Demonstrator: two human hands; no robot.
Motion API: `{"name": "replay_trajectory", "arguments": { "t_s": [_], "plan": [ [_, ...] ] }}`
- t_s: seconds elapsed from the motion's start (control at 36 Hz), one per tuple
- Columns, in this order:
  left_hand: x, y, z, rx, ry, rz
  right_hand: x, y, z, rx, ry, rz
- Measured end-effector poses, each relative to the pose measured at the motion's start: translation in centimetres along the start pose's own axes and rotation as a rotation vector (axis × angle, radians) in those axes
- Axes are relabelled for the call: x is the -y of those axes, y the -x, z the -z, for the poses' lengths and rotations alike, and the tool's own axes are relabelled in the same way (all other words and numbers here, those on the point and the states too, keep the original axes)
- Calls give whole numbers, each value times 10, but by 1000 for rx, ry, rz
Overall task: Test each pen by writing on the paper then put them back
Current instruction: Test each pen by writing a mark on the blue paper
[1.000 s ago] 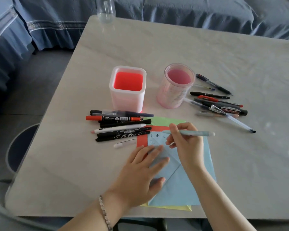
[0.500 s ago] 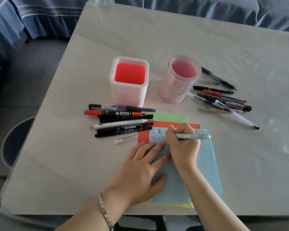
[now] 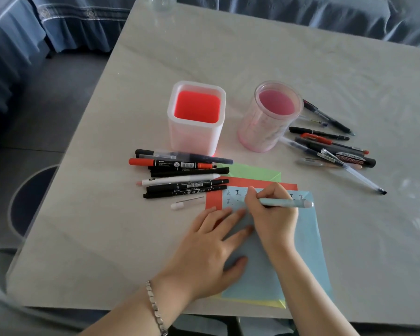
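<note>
Your left hand point(image 3: 211, 248) lies flat on the blue paper point(image 3: 301, 251), close to you. Its fingers are straight and spread. It holds nothing and only presses the paper down on the table point(image 3: 228, 57). A silver bracelet point(image 3: 155, 309) sits on that wrist. A yellow paper point(image 3: 277, 303) peeks out under the near edge of the blue paper.

Your right hand point(image 3: 274, 221) is just right of the left one and a bit farther away. Its fingers and thumb are curled round a light blue pen point(image 3: 284, 203). Your fingers hide the tip, so you cannot tell if it touches the paper. The back end of the pen points right. Small written marks run in rows along the far edge of the blue paper, on both sides of this hand.

A red paper point(image 3: 212, 201) sticks out at the far left corner of the blue paper. A green paper point(image 3: 252, 172) shows beyond the red one. A small white cap point(image 3: 180, 205) lies on the table just left of the red paper.

A little farther, on the left, is a pile of pens point(image 3: 182, 175). Most are black, one is white, and one has orange ends. A second pile point(image 3: 335, 151) lies on the right, well apart from the first.

A square cup point(image 3: 196, 117), red inside, stands just beyond the left pile. A round pink cup point(image 3: 269, 117) stands to its right, just left of the second pile.

A clear glass point(image 3: 161, 2) stands at the far edge of the table.
</note>
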State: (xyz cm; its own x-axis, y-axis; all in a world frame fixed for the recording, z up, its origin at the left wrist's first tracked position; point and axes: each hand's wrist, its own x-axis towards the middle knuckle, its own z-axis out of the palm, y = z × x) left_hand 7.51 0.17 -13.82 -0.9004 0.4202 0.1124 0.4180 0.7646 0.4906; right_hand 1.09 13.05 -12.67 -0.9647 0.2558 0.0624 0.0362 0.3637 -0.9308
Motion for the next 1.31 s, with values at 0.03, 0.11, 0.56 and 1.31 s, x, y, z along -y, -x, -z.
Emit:
{"name": "replay_trajectory", "arguments": {
  "t_s": [0.03, 0.11, 0.56, 1.31],
  "plan": [
    [0, 0, 0, 0, 2, 0, 0, 0, 0, -6, 6, 3],
    [0, 0, 0, 1, 8, 3, 0, 0, -2, -18, 20, 12],
    [0, -1, -1, 4, 12, 5, 1, -2, -5, -82, 54, 20],
    [4, 0, -6, -42, -61, -51, 17, -4, 23, 213, -87, -152]
  ]
}}
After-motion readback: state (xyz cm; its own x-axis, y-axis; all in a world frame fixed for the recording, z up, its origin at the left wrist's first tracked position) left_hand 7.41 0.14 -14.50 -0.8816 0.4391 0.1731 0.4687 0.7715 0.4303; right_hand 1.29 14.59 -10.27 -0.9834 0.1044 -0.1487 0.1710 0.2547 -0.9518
